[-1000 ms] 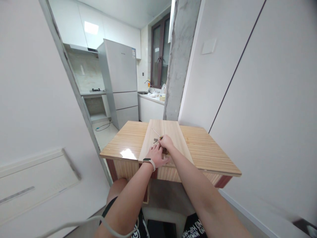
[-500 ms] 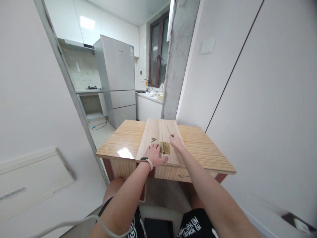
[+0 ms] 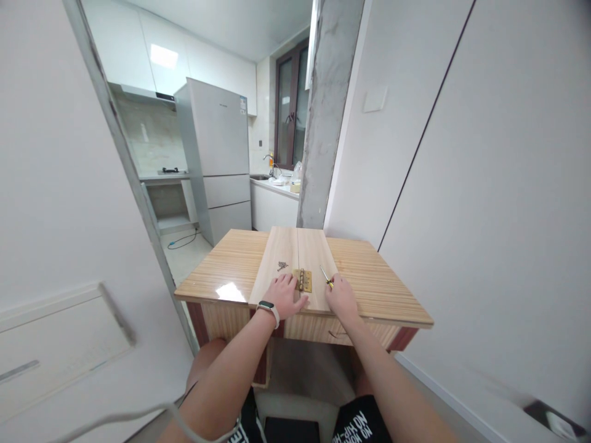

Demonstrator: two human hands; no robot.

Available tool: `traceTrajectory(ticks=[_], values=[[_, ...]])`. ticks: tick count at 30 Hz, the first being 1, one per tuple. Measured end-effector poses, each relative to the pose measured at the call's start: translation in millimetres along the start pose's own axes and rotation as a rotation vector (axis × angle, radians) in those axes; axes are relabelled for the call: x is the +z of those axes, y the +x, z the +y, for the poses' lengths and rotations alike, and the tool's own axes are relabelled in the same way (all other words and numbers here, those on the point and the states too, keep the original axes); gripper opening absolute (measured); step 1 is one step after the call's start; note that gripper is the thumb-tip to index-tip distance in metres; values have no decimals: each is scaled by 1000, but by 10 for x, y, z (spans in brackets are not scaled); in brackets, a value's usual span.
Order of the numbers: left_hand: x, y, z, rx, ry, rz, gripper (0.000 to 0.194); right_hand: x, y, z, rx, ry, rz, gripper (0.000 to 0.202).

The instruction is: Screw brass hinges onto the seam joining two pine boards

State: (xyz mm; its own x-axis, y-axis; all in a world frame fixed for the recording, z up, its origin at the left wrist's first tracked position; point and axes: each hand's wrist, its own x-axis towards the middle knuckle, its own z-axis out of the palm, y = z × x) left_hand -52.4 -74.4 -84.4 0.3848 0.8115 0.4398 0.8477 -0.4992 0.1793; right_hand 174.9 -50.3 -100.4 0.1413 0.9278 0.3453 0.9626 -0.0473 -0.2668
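Note:
A brass hinge (image 3: 303, 280) lies across the seam between two pale wooden boards (image 3: 284, 246) on the table. My left hand (image 3: 285, 296) rests flat on the boards, fingers spread, its fingertips at the hinge's left edge. In my right hand (image 3: 341, 296) is a screwdriver (image 3: 329, 280) with a yellow and black handle. Its metal shaft points up and away to the left, apart from the hinge. A small pile of screws (image 3: 282, 266) sits on the left board, beyond my left fingers.
The wood-grain table (image 3: 221, 264) extends to both sides of the boards, with a drawer handle (image 3: 339, 335) on its front. Beyond stand a grey fridge (image 3: 226, 141) and a sink counter (image 3: 274, 200). White walls flank me, and a pale cable (image 3: 115, 418) crosses at lower left.
My right hand has drawn back toward me and slightly right with the screwdriver, away from the boards' far end. My left hand keeps its place by the hinge. The view has tilted slightly.

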Motion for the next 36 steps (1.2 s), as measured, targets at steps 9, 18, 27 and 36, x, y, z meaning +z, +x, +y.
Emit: traceTrajectory(ticks=[9, 18, 27, 36], values=[[-82, -105, 110, 115, 59, 85, 39, -95, -53, 102, -48, 48, 77, 32], [-153, -282, -88, -2, 53, 184, 36, -18, -27, 459, 16, 206, 63, 35], [-21, -322, -531, -411, 42, 159, 42, 96, 49, 566, 124, 469, -92, 35], [-12, -301, -603, -468, -57, 98, 37, 99, 75, 715, 77, 597, -136, 47]])
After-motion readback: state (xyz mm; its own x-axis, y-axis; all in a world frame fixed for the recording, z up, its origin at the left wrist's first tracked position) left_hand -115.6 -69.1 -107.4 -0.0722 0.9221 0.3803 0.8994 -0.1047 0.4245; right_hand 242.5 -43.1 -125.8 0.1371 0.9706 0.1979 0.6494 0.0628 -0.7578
